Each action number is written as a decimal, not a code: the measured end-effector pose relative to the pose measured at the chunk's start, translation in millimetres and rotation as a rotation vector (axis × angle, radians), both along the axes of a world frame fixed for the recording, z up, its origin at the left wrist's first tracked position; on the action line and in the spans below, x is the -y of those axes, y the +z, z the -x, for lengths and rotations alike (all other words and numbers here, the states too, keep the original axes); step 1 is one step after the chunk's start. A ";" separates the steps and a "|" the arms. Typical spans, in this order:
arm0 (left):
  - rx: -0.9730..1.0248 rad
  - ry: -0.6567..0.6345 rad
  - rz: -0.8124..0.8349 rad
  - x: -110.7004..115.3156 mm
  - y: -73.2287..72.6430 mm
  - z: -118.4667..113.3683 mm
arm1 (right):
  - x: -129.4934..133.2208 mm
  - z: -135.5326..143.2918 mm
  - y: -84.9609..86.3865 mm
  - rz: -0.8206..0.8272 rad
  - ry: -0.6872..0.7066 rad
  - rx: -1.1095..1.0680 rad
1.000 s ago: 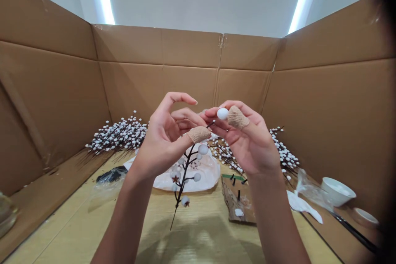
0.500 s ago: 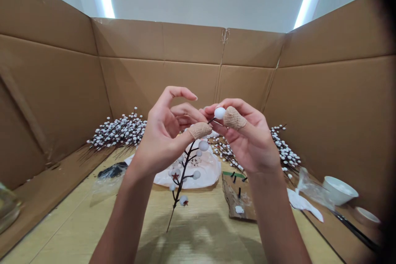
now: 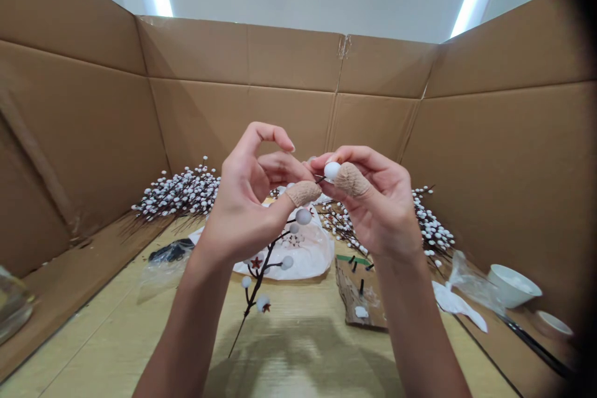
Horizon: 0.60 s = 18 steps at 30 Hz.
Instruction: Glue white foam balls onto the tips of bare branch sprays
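Observation:
My left hand point(image 3: 263, 193) pinches a dark artificial berry branch point(image 3: 255, 289) near its upper part, its thumb covered by a beige finger cot. The branch slants down to the left below the hand, carrying several white berries, some with red-brown star tips. In my right hand point(image 3: 377, 199), a white berry point(image 3: 332, 171) is gripped between the fingers and a thumb in a beige cot. A short dark twig runs from that berry toward the left fingertips. Behind the branch, a white plastic bag point(image 3: 314, 255) with small loose pieces lies on the table.
Bundles of white-berried stems point(image 3: 180, 196) lie at left and right point(image 3: 431, 224). A torn cardboard piece point(image 3: 349, 298) holds dark pegs and a white blob. To the right are a white bowl point(image 3: 510, 286), a tape roll point(image 3: 554, 324) and a dark tool point(image 3: 536, 345). Cardboard walls point(image 3: 247, 56) surround the table.
The branch's lower end has swung left and tilts more. Both hands keep their grips, with only slight shifts. The view has moved a little.

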<state>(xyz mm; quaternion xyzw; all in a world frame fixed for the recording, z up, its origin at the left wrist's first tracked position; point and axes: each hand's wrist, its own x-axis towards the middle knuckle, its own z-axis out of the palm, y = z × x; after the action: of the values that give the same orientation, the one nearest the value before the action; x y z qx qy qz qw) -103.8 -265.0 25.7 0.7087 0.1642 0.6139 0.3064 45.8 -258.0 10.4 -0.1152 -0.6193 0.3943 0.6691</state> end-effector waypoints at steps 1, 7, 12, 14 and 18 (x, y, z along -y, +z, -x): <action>-0.001 0.005 0.000 0.6 0.0 0.2 | -0.2 1.0 -0.4 -0.002 -0.006 -0.002; 0.024 0.014 -0.009 0.9 1.0 0.2 | -4.5 6.0 -3.1 -0.013 0.033 -0.035; 0.041 -0.003 -0.036 -4.5 0.3 -0.5 | -11.2 8.5 -5.4 -0.022 0.089 -0.064; 0.045 -0.003 -0.045 -6.1 -0.3 -0.5 | -12.7 9.0 -6.1 -0.019 0.095 -0.067; 0.049 0.000 -0.044 -6.8 -0.6 -0.4 | -14.0 9.0 -6.7 -0.005 0.069 -0.052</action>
<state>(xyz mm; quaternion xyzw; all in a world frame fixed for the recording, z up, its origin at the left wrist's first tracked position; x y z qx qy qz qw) -103.4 -258.2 25.1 0.7002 0.1432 0.6343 0.2947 36.8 -244.1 3.7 -0.0818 -0.6065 0.4184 0.6711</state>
